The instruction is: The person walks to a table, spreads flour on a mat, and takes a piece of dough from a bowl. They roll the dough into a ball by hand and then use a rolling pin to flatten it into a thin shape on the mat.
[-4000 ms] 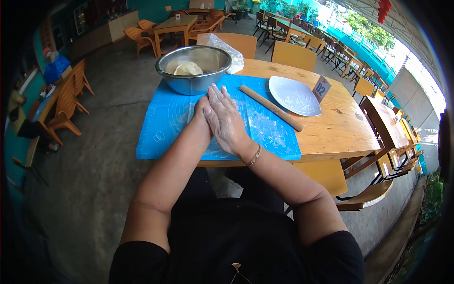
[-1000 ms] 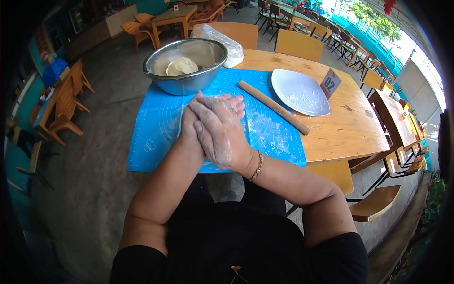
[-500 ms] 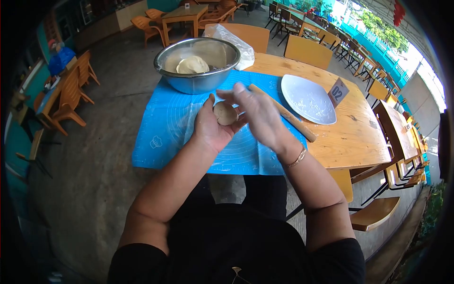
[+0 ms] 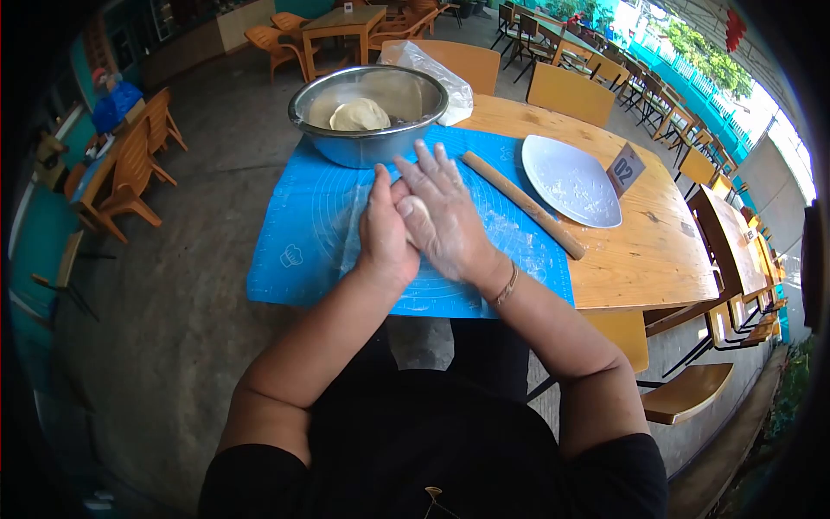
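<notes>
Both palms are pressed together above a blue mat point(image 4: 294, 216), with a small dough piece between them, now almost wholly hidden. My left hand point(image 4: 386, 227) cups the dough from the left. Over it from the right lies my right hand point(image 4: 445, 216), floury, its fingers stretched out and spread a little. Behind the hands stands a steel bowl point(image 4: 367, 147) holding a larger dough ball point(image 4: 360, 115). A wooden rolling pin point(image 4: 523, 204) rests slantwise on the mat, right of my right hand. White flour is smeared on the mat.
A white plate point(image 4: 571, 180) dusted with flour lies right of the rolling pin, beside a number card point(image 4: 624, 169) on the wooden table point(image 4: 666, 251). A clear plastic bag point(image 4: 432, 73) is behind the bowl. Chairs surround the table.
My right hand has come down onto my left palm, covering the dough piece that showed before. The view has shifted slightly.
</notes>
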A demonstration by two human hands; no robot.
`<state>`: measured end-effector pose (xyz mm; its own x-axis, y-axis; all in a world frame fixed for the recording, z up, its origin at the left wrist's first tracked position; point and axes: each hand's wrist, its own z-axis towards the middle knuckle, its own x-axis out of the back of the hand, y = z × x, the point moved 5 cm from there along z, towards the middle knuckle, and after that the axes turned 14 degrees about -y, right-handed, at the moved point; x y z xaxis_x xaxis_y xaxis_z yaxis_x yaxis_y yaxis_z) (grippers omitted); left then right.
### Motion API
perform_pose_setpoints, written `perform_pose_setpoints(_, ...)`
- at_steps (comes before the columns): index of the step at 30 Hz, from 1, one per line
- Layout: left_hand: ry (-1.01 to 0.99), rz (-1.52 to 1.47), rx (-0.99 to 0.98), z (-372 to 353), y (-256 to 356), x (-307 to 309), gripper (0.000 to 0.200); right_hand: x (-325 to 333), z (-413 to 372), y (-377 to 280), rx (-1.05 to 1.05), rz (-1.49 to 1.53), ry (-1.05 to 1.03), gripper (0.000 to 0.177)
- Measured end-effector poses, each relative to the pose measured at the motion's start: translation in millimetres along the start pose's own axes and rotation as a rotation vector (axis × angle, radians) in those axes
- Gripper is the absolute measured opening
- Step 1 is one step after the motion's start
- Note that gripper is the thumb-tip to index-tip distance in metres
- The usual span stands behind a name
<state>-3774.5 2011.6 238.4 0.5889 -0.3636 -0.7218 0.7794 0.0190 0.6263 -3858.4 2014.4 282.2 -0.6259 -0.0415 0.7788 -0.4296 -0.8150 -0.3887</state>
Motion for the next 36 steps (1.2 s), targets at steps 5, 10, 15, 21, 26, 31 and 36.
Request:
perform_pose_setpoints(5, 0.131, -0.189, -0.104, 16.4, -15.9, 14.8, 0.046, -9.8, 12.4, 4.2, -0.111, 0.212, -0.023, 0.039)
perform_pose_setpoints(10, 0.068, -0.187, 0.129, 6.2, 7.3, 1.2, 0.041, -3.5, -8.9, -37.8, 0.215, -0.068, 0.265, 0.031)
perform_pose_setpoints(15, 0.064, -0.174, 0.063, 1.3, -6.6, -10.7, 0.048, 8.3, 14.3, 10.6, -0.18, 0.146, -0.059, 0.036)
perform_pose_setpoints(21, 0.005, -0.169, 0.102, 7.5, 1.1, 23.8, 0.048, 8.0, 3.1, -7.4, 0.116, -0.01, 0.085, 0.03)
perform_pose_setpoints(26, 0.181, 0.117, 0.337, -14.7, 12.0, -1.0, 0.04, 79.3, -14.4, 63.3, -0.33, -0.195, 0.045, 0.031)
perform_pose_setpoints(31, -0.226, 1.086, 0.289, 3.8, 28.6, -27.2, 0.047, 56.3, -53.0, 123.2, -0.491, -0.586, -0.193, 0.022)
perform_pose_setpoints(36, -0.59, 1.77, 0.108, 21.9, -8.7, -47.0, 0.049, 44.7, -57.0, 130.4, -0.46, -0.671, -0.186, 0.015)
